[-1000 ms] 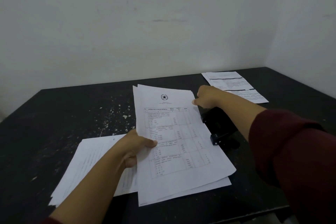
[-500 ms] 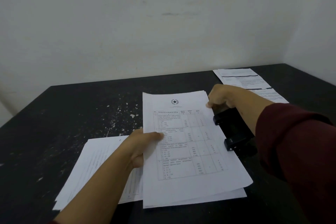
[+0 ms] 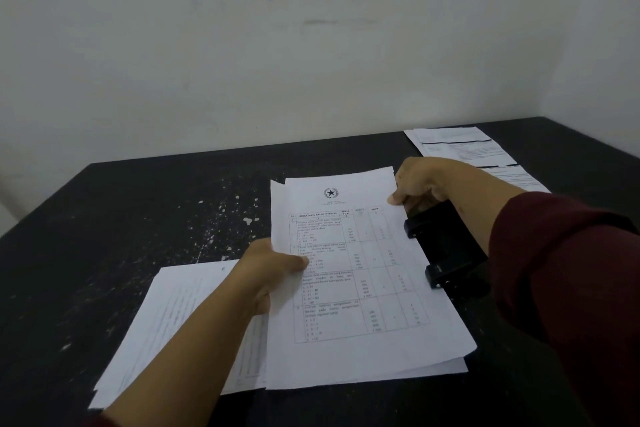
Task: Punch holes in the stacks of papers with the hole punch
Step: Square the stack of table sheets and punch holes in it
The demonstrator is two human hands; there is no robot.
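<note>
The left hand (image 3: 273, 270) reaches in from the lower left with the forearm stretched forward and grasps the left edge of the stack of papers (image 3: 356, 281), thumb lying on top of the printed page and the other fingers tucked beneath. The right hand (image 3: 420, 184) comes in from the right on an arm in a dark red sleeve (image 3: 568, 288); its fingers are curled and pinch the stack's far right corner, thumb tip on the top sheet. The hole punch (image 3: 446, 246), black, sits on the table (image 3: 138, 218) just beside the stack's right edge, under the right forearm; the papers touch or slip into its front, though exactly how far cannot be told.

Compared with half a second ago, both hands keep the same grips, and the stack's right edge has stayed against the punch.

Under the left forearm lies a second pile of sheets (image 3: 180, 322), partly covered by the held stack, with a punched hole visible near its far edge. A third set of printed pages (image 3: 460, 149) lies near the table's far right corner, behind the right hand. A pale wall (image 3: 311, 45) rises behind the table.
</note>
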